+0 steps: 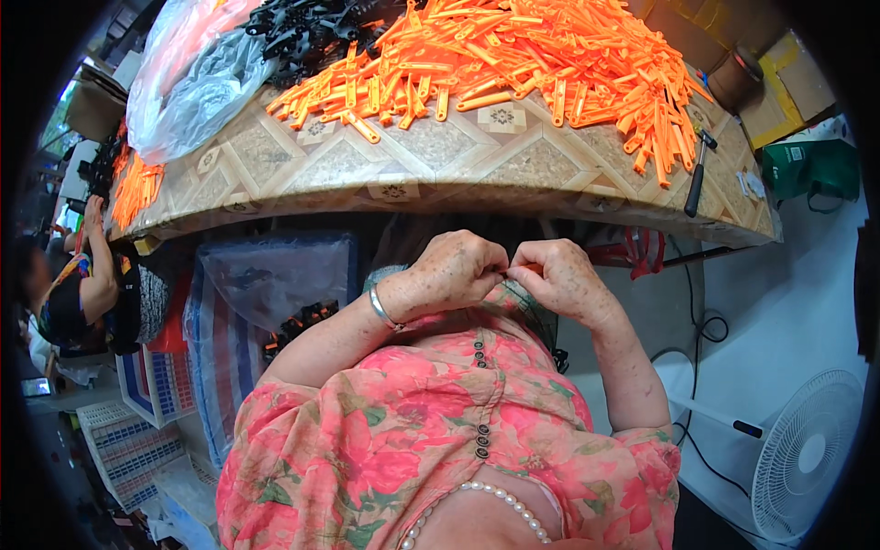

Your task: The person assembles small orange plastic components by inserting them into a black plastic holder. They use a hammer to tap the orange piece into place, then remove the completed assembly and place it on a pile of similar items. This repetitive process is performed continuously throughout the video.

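Observation:
My left hand (455, 268) and my right hand (561, 278) meet in front of my body, just short of the table's near edge. The fingers of both are closed in a pinch, tips touching or nearly so. Whatever they hold, if anything, is too small or hidden by the fingers. Beyond them, a big heap of orange plastic strips (550, 55) with holes at their ends covers the table (403, 165). Black plastic parts (307, 32) lie in a pile left of the heap.
A hammer (698, 174) rests at the table's right edge. Plastic bags (197, 92) lie at the left. A lined crate (275, 266) with black and orange parts stands below. A white fan (809, 454) is at lower right. Another person's arm (96, 261) shows at far left.

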Demonstrator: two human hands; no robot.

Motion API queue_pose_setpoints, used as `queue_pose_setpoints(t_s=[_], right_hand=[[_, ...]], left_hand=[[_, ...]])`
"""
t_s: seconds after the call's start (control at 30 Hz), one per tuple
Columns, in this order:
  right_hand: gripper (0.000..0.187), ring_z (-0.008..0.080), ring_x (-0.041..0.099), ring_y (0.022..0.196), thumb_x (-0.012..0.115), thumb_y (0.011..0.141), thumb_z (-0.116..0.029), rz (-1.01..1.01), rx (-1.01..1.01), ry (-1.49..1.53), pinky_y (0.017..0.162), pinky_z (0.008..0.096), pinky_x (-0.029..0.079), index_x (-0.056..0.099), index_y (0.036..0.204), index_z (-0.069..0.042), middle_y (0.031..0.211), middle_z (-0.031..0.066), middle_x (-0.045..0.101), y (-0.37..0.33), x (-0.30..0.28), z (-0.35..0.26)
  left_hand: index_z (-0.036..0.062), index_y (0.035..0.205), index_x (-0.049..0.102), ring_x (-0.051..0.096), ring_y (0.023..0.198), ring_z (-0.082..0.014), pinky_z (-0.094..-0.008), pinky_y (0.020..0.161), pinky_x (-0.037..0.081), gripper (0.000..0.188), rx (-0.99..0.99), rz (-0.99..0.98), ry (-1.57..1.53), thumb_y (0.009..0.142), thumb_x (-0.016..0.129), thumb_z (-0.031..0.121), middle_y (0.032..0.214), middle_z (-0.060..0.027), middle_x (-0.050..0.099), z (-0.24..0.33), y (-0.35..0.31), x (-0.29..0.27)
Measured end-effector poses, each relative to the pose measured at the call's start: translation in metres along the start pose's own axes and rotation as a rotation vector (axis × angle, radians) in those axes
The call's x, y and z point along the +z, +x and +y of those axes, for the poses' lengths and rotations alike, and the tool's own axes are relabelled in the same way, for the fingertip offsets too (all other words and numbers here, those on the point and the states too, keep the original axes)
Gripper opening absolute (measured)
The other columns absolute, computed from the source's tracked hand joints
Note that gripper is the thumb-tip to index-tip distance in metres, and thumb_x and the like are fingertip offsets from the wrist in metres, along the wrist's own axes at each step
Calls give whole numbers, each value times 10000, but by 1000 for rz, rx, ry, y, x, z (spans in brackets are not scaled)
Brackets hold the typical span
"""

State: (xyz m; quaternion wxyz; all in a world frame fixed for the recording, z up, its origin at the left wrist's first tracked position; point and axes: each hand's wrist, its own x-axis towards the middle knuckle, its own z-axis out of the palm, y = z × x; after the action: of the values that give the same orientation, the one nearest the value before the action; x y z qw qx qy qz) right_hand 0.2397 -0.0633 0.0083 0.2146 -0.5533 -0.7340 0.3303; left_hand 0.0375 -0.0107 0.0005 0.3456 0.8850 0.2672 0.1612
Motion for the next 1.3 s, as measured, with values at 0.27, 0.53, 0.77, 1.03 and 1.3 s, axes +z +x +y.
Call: queue_pose_setpoints(t_s=[0.27,0.53,0.77,1.03,1.3], right_hand=[[177,270,684,815,625,889,-164,456,-24,118,707,385,524,705,957,-22,836,137,683,34,-51,-3],[245,291,639,1008,612,905,-187,680,181,-604,837,429,530,682,1129,-116,1099,123,603,108,-80,32],[195,264,657,976,664,869,-198,669,133,-370,836,389,529,709,1030,-98,1047,93,654,109,-80,60],[229,270,650,976,674,853,-145,863,39,-403,843,373,531,691,1079,-112,1139,73,621,94,-79,65],[277,254,613,1048,667,850,-159,777,-176,-454,860,377,526,678,1126,-139,1176,60,587,118,-55,30]], left_hand=[[-16,1124,626,599,648,-68,-214,598,505,188,-273,-12,-981,968,584,80,752,-11,639,-7,3,-23],[-29,1228,575,645,751,-115,-240,698,544,304,-335,252,-1078,940,602,64,872,-69,665,-5,5,-28],[-17,1171,589,657,734,-131,-234,678,537,251,-383,391,-1140,937,608,72,854,-82,673,-14,2,-30],[-14,1163,594,657,728,-130,-236,677,536,246,-363,386,-1158,936,616,76,852,-81,672,-13,4,-25],[-13,1160,596,652,725,-126,-238,680,536,246,-370,396,-1144,933,620,81,852,-78,672,-14,6,-23]])
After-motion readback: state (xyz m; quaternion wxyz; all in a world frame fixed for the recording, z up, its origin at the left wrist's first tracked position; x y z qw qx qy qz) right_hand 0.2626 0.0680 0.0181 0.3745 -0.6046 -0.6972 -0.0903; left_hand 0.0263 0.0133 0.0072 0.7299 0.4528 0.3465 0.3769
